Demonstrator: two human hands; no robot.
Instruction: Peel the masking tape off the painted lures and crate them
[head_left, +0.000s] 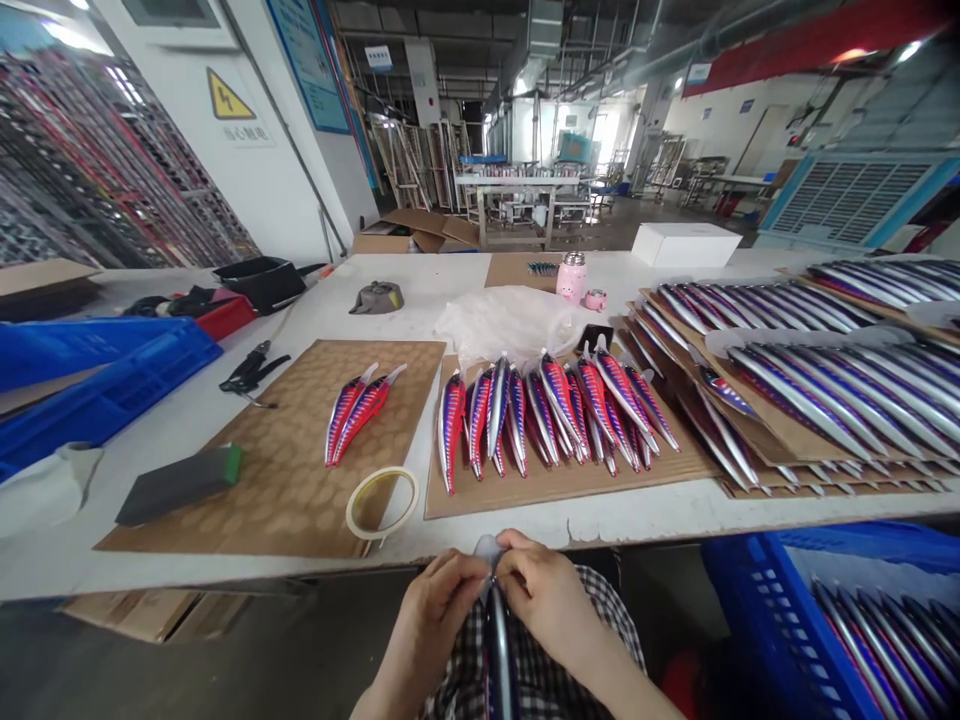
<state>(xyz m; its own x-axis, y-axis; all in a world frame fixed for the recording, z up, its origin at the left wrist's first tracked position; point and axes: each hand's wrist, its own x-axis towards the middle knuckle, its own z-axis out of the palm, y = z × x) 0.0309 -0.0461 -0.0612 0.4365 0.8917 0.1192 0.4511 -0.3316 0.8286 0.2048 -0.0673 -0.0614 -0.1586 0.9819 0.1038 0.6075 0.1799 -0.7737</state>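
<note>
Just below the table's front edge, my left hand and my right hand meet over my lap. Both pinch the lipped end of a dark, silvery fishing lure, whose clear lip pokes up between the fingers. The lure's body points down toward me. On the table ahead, a row of red, blue and silver lures lies on a cardboard sheet. To the left, two similar lures rest on another cardboard sheet. A roll of tape lies near the edge.
Stacked cardboard trays of silver lures fill the table's right side. A blue crate holding more lures stands below at right. A grey block, pliers-like tool, plastic bag and pink bottle are on the table.
</note>
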